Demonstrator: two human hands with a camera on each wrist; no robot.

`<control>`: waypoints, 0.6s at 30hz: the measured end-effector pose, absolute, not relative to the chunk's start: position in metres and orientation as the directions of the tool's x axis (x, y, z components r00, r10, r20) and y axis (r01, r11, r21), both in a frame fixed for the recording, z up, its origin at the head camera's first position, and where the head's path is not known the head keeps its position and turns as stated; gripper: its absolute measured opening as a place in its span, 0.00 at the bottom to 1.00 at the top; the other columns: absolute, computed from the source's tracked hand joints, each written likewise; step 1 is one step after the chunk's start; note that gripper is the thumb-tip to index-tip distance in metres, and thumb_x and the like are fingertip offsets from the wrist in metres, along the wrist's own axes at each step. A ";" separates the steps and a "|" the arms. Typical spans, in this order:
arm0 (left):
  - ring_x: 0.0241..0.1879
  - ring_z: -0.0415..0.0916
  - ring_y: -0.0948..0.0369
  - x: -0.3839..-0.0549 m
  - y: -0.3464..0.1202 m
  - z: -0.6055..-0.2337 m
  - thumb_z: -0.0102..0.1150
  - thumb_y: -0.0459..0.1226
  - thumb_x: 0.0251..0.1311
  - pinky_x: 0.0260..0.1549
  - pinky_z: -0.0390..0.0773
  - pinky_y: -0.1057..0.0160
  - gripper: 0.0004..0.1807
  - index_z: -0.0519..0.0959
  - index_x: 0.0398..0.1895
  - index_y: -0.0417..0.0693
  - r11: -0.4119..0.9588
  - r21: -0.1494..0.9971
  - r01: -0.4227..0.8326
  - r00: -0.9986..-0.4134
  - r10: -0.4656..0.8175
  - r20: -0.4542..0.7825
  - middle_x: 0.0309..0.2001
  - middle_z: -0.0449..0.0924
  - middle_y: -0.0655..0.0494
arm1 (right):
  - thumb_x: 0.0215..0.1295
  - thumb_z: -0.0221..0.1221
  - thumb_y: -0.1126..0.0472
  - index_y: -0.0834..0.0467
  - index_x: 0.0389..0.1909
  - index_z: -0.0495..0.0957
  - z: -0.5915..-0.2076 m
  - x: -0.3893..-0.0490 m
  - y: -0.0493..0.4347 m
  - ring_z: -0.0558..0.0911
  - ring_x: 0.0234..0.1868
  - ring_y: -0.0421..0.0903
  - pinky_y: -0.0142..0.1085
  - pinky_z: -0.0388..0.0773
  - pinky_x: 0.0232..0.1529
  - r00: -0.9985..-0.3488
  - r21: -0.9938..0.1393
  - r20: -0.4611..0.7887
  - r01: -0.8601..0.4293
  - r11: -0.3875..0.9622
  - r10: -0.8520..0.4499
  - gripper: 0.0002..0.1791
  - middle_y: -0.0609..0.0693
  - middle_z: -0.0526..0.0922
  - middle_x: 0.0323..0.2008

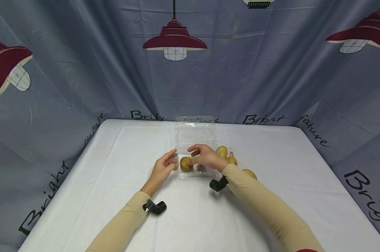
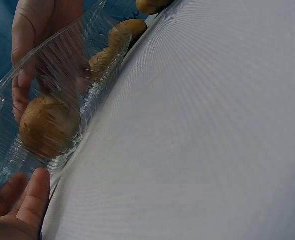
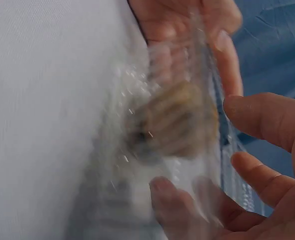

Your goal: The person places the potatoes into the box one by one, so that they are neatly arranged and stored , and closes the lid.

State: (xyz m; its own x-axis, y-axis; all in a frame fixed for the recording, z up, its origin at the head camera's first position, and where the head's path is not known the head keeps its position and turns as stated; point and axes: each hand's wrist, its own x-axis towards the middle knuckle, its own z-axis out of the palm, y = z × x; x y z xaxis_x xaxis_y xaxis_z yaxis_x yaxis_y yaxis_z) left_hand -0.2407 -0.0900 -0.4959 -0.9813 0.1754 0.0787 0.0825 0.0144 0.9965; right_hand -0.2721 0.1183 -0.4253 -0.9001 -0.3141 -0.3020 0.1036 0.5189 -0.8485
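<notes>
A clear plastic clamshell box (image 1: 196, 175) stands on the table with its lid raised at the back. One brown potato (image 1: 185, 164) lies inside, at the left end; the left wrist view shows this potato (image 2: 47, 127) through the ribbed wall. My right hand (image 1: 207, 157) reaches over the box from the right, fingers spread and loosely bent beside the potato. In the right wrist view the right hand (image 3: 267, 180) has its fingers apart, with the blurred potato (image 3: 175, 122) beyond them. My left hand (image 1: 163, 167) is at the box's left side, fingertips right at the wall.
Just right of the box lie more potatoes: one at the back (image 1: 221, 152), a smaller potato (image 1: 232, 160) and another potato (image 1: 250, 174) partly behind the right sleeve. A white cloth (image 1: 130, 147) covers the table. Grey-blue curtains (image 1: 190, 87) with printed lamps hang around it.
</notes>
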 end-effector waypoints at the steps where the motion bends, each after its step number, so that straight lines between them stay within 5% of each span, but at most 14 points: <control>1: 0.63 0.74 0.39 -0.241 -0.090 -0.496 0.52 0.23 0.59 0.44 0.78 0.76 0.35 0.66 0.74 0.35 0.013 0.996 0.083 -0.981 0.176 0.080 0.69 0.70 0.32 | 0.59 0.69 0.65 0.60 0.65 0.75 -0.423 -0.272 0.122 0.83 0.48 0.49 0.41 0.87 0.38 -0.903 -0.847 -0.299 0.102 0.522 -0.309 0.31 0.63 0.77 0.61; 11: 0.63 0.74 0.39 -0.242 -0.090 -0.495 0.53 0.23 0.58 0.45 0.78 0.77 0.36 0.67 0.74 0.37 0.011 0.996 0.089 -0.981 0.174 0.085 0.69 0.70 0.33 | 0.67 0.64 0.63 0.63 0.71 0.67 -0.399 -0.268 0.171 0.81 0.60 0.62 0.50 0.85 0.54 -0.906 -0.877 -0.296 0.133 0.461 -0.302 0.33 0.67 0.71 0.67; 18: 0.62 0.75 0.40 -0.242 -0.090 -0.497 0.53 0.23 0.58 0.45 0.78 0.76 0.36 0.67 0.73 0.36 0.021 0.996 0.089 -0.983 0.165 0.085 0.68 0.71 0.32 | 0.69 0.60 0.63 0.66 0.73 0.63 -0.395 -0.264 0.215 0.80 0.60 0.63 0.50 0.85 0.54 -0.931 -0.877 -0.259 0.116 0.465 -0.256 0.33 0.70 0.70 0.68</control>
